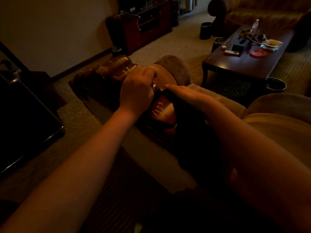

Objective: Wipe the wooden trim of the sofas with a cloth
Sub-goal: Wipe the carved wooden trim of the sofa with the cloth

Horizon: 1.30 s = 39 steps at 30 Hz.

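Carpet floor (185, 47): sofa (168, 158), coffee tbl (244, 64), bins.

A dim home living room: carpet (193, 39) underfoot, a cluttered coffee table (242, 64) off right of the hands, a TV cabinet (139, 29) beyond them, another sofa (262, 15) farther back.

Left hand (137, 89) gripping carved wooden trim (107, 71) of sofa arm, right hand (183, 93) flat on dark cloth (183, 118)
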Each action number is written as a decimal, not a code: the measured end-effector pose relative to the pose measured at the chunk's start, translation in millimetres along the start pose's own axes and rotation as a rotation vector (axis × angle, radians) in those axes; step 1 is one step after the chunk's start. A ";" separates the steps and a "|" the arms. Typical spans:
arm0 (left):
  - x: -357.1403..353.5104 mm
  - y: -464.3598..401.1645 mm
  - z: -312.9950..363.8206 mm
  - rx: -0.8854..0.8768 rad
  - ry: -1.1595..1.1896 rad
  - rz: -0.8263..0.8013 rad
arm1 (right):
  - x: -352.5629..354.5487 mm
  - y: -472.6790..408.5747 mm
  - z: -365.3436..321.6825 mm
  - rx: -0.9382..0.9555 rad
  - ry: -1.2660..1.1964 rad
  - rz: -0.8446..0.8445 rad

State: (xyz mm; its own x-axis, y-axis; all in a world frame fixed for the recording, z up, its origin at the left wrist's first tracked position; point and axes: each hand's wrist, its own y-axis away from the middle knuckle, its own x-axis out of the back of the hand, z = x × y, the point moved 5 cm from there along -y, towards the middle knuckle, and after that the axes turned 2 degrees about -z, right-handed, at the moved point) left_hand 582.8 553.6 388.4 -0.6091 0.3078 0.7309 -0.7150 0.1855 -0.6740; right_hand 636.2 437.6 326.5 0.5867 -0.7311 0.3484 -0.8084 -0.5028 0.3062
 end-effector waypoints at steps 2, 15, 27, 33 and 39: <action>-0.7 0.3 -0.9 0.000 -0.012 -0.001 | 4.3 13.1 14.3 -0.002 -0.040 0.040; 1.6 1.8 -3.8 0.002 0.027 0.081 | -23.8 34.7 -25.6 0.351 0.203 0.132; 6.3 1.8 -1.8 -0.001 0.048 0.109 | 0.1 -7.9 -4.2 -0.039 -0.002 -0.025; 3.9 -0.5 -3.4 -0.027 0.072 0.092 | 9.1 14.1 33.6 -0.062 -0.057 0.174; 7.3 4.7 -6.2 -0.099 0.297 0.056 | -26.2 68.1 30.2 -0.123 0.311 0.851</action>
State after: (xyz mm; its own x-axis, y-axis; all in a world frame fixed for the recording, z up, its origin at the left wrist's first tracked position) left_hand 577.1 562.5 389.8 -0.5094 0.5761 0.6392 -0.6374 0.2465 -0.7300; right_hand 564.4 408.6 311.5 -0.2041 -0.6658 0.7177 -0.9735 0.2151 -0.0773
